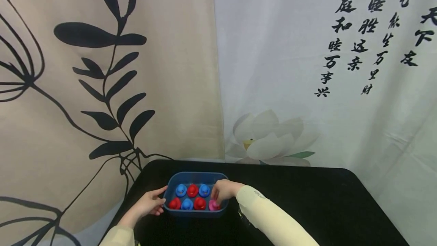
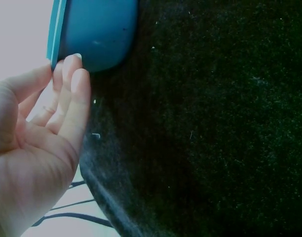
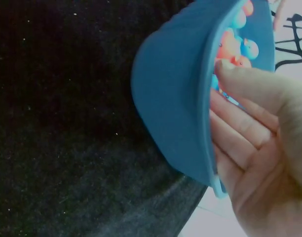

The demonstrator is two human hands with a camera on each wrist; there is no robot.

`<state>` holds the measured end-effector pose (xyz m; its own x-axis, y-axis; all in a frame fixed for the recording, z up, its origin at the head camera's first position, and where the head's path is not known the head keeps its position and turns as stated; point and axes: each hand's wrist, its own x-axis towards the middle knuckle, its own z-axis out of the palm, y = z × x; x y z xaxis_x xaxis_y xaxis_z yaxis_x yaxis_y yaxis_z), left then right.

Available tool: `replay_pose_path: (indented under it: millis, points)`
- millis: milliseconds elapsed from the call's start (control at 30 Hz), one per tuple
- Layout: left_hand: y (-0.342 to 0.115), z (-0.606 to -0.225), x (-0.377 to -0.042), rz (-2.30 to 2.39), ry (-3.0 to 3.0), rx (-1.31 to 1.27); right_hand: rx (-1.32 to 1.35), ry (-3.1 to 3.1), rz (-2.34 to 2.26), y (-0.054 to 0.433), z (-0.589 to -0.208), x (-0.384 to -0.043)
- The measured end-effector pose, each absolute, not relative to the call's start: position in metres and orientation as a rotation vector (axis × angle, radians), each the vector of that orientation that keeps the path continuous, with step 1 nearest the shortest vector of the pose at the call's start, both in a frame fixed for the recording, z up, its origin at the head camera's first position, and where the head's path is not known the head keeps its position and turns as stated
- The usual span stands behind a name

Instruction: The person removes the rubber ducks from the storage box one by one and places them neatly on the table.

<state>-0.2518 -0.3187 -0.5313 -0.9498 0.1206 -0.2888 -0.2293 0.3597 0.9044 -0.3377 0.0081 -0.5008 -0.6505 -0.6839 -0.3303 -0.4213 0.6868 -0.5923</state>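
the bin (image 1: 194, 213) is smooth plastic with a soft sheen — the toy ducks (image 1: 187, 204) smooth too; tabletop (image 1: 300, 200) matt, fuzzy, felt-like — hangings (image 1: 184, 67) matt, creased cloth.

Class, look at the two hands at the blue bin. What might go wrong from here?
The right hand reaches into the right end of the blue bin, so it might knock the pink duck against the neighbouring red duck.

That hand also crosses the rim; catching it could jolt or tip the bin.

The left hand meets the opposite end only with its fingertips, so it may not stop the bin sliding.
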Motion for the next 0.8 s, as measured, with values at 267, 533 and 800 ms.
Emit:
replay_pose_path:
  millis: [267,533,800]
  points:
    - [-0.318,-0.531,-0.249,1.632,2.318,-0.082,-0.891,2.427,-0.538,0.005,-0.508,-0.335]
    - [-0.312,-0.527,-0.249,1.537,2.424,-0.137,-0.91,2.455,-0.467,0.004,-0.507,-0.333]
    - [-0.313,-0.528,-0.25,1.469,2.472,-0.161,-0.969,2.522,-0.402,0.003,-0.515,-0.331]
